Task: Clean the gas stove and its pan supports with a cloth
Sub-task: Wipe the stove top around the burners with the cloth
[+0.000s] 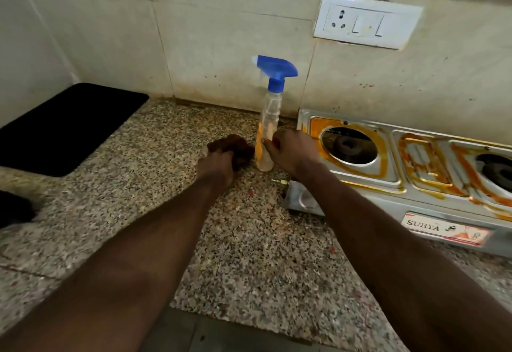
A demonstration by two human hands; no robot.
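Right hand (293,152) gripping one spray bottle (270,113), left hand (216,166) clutching one cloth (235,144), one stove (393,157)

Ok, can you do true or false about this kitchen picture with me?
1. The spray bottle has a blue top. True.
2. The stove is shiny clean. False: orange stains cover it.
3. The left hand holds a dark cloth on the counter. True.
4. The right hand is turning a stove knob. False: it holds the spray bottle.
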